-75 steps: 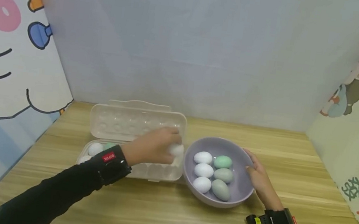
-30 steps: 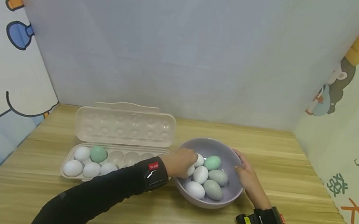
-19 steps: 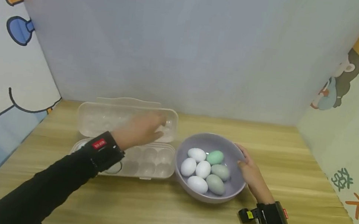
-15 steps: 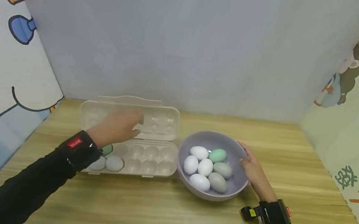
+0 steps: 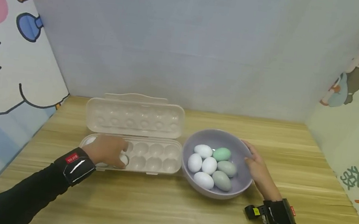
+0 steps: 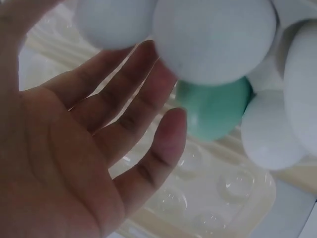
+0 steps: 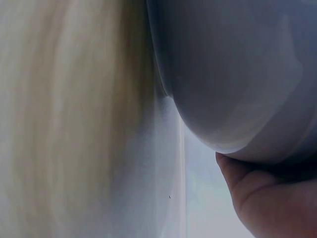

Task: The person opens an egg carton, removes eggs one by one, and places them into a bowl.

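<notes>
My left hand (image 5: 106, 149) is over the left end of a clear plastic egg carton (image 5: 161, 172). Its thumb and fingers are curled round a white egg (image 5: 124, 159) in the front row. In the left wrist view that white egg (image 6: 116, 22) lies against the fingertips, beside other white eggs and a green egg (image 6: 213, 111). The hand covers most of these in the head view. My right hand (image 5: 260, 174) grips the right rim of a purple-grey bowl (image 5: 241, 174), thumb over the edge. White eggs (image 5: 203, 180), a green egg (image 5: 221, 154) and grey-green eggs (image 5: 221, 180) lie in the bowl.
The carton's lid (image 5: 135, 118) lies folded back behind its tray. Cups in the tray's right part hold nothing. Wooden tabletop (image 5: 154, 209) stretches in front, and a grey-white backdrop (image 5: 187, 45) rises behind.
My left hand has gone from over the carton into the bowl, then back left and down to a carton egg. The bowl has gained a white egg. My right hand stays on the rim.
</notes>
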Action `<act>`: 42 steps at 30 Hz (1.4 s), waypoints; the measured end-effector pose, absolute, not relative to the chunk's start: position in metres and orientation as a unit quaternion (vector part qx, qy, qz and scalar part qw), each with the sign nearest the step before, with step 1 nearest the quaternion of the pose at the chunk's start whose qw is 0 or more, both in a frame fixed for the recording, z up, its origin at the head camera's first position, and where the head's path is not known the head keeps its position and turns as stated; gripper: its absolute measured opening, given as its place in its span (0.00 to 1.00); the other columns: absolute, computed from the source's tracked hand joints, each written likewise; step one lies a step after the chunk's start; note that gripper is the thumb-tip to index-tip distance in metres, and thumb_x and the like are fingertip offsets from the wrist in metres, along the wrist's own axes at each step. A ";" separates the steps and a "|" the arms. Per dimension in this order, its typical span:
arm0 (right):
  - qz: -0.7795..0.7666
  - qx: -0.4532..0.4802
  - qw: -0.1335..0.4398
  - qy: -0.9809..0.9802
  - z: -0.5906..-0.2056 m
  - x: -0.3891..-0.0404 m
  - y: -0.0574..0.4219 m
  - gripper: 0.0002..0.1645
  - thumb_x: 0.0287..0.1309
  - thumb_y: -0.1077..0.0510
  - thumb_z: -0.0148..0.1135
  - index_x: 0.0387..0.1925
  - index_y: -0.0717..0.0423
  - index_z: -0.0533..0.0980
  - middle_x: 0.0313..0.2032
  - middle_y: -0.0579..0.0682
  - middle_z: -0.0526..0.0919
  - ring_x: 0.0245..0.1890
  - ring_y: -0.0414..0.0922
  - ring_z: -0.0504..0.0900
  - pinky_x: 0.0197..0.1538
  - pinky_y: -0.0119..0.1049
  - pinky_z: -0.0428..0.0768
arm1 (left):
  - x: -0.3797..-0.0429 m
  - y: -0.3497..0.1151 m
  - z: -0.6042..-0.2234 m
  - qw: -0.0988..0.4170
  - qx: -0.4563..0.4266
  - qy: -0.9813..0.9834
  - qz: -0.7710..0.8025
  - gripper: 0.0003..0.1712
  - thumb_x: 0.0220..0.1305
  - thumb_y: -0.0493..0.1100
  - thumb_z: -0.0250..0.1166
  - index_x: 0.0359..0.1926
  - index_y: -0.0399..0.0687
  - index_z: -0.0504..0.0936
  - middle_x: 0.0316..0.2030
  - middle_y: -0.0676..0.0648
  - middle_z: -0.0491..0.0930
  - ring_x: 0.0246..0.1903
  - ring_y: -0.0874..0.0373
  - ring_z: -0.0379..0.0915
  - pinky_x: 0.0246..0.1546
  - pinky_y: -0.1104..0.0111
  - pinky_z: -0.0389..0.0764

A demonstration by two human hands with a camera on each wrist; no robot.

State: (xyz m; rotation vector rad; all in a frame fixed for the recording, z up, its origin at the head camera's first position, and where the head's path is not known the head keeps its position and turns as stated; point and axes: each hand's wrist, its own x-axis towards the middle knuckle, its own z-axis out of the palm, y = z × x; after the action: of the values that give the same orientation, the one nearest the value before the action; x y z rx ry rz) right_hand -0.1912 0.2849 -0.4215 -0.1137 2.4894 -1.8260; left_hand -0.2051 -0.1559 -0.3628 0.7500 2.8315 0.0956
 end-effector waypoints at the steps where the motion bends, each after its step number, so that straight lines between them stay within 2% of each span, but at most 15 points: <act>1: -0.591 -0.037 0.024 0.805 -0.421 -0.192 0.285 0.35 0.61 0.73 0.33 0.71 0.64 0.51 0.69 0.67 0.52 0.63 0.66 0.60 0.59 0.59 0.65 | -0.205 -0.155 -0.365 0.105 0.255 0.961 0.033 0.16 0.39 0.50 0.71 0.17 0.49 0.71 0.18 0.54 0.68 0.20 0.60 0.63 0.18 0.68 0.63; 5: -0.593 -0.036 0.024 0.804 -0.420 -0.192 0.284 0.35 0.61 0.73 0.33 0.71 0.65 0.50 0.69 0.68 0.51 0.62 0.68 0.60 0.59 0.59 0.66 | -0.206 -0.154 -0.370 0.094 0.265 0.959 0.031 0.18 0.38 0.47 0.70 0.13 0.50 0.66 0.15 0.55 0.64 0.18 0.60 0.59 0.17 0.69 0.58; 16: -0.602 -0.032 0.023 0.797 -0.418 -0.192 0.285 0.36 0.60 0.74 0.33 0.71 0.64 0.50 0.70 0.66 0.50 0.65 0.67 0.56 0.62 0.59 0.62 | -0.204 -0.153 -0.362 0.094 0.286 0.950 0.081 0.14 0.40 0.42 0.67 0.16 0.49 0.67 0.18 0.54 0.64 0.20 0.60 0.59 0.19 0.68 0.62; 18: -0.603 -0.038 0.022 0.796 -0.417 -0.192 0.286 0.36 0.60 0.74 0.33 0.71 0.65 0.50 0.70 0.66 0.50 0.66 0.66 0.55 0.62 0.60 0.60 | -0.205 -0.152 -0.355 0.085 0.296 0.948 0.082 0.12 0.43 0.41 0.68 0.19 0.47 0.71 0.20 0.52 0.66 0.21 0.59 0.61 0.21 0.67 0.65; 21: -0.600 -0.035 0.021 0.799 -0.415 -0.193 0.288 0.35 0.61 0.73 0.33 0.71 0.64 0.50 0.70 0.66 0.50 0.66 0.67 0.55 0.62 0.61 0.60 | -0.208 -0.147 -0.339 0.057 0.312 0.946 0.065 0.10 0.48 0.41 0.70 0.26 0.41 0.78 0.25 0.49 0.69 0.24 0.57 0.65 0.25 0.65 0.71; 23: -0.596 -0.030 0.020 0.802 -0.413 -0.194 0.290 0.36 0.61 0.73 0.33 0.72 0.63 0.50 0.70 0.66 0.50 0.65 0.67 0.56 0.62 0.61 0.60 | -0.210 -0.139 -0.326 0.030 0.320 0.945 0.055 0.13 0.51 0.42 0.71 0.33 0.37 0.80 0.29 0.46 0.70 0.27 0.55 0.67 0.27 0.63 0.74; 29: -0.597 -0.034 0.012 0.802 -0.409 -0.196 0.293 0.36 0.61 0.73 0.33 0.71 0.64 0.50 0.70 0.66 0.50 0.65 0.67 0.56 0.62 0.60 0.60 | -0.227 -0.095 -0.302 -0.058 0.367 0.924 0.090 0.18 0.55 0.42 0.70 0.42 0.31 0.80 0.34 0.42 0.71 0.31 0.52 0.69 0.31 0.61 0.75; 33: -0.595 -0.040 0.005 0.803 -0.408 -0.196 0.291 0.35 0.60 0.74 0.33 0.71 0.66 0.50 0.70 0.67 0.50 0.65 0.68 0.57 0.61 0.59 0.62 | -0.241 -0.059 -0.301 -0.096 0.417 0.897 0.114 0.19 0.57 0.40 0.69 0.46 0.32 0.78 0.38 0.40 0.73 0.35 0.50 0.71 0.37 0.61 0.76; 35: -0.596 -0.038 0.008 0.802 -0.410 -0.196 0.290 0.35 0.61 0.74 0.33 0.71 0.66 0.50 0.70 0.67 0.50 0.64 0.68 0.58 0.61 0.59 0.64 | -0.245 -0.041 -0.303 -0.092 0.428 0.891 0.117 0.20 0.58 0.41 0.68 0.48 0.33 0.77 0.40 0.40 0.73 0.37 0.50 0.71 0.39 0.62 0.77; 42: -0.586 -0.024 0.018 0.810 -0.420 -0.191 0.284 0.35 0.61 0.74 0.34 0.70 0.63 0.52 0.70 0.66 0.51 0.64 0.67 0.59 0.59 0.58 0.67 | -0.254 0.010 -0.320 0.005 0.417 0.898 0.139 0.20 0.61 0.44 0.65 0.51 0.38 0.78 0.44 0.42 0.71 0.40 0.53 0.70 0.40 0.66 0.75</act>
State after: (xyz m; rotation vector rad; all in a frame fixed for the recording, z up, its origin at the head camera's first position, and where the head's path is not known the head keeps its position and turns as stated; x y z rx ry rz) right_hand -0.1911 0.2837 -0.4201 -0.0758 2.5152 -1.8192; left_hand -0.2537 0.0099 -0.3203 1.3070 2.8116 0.4367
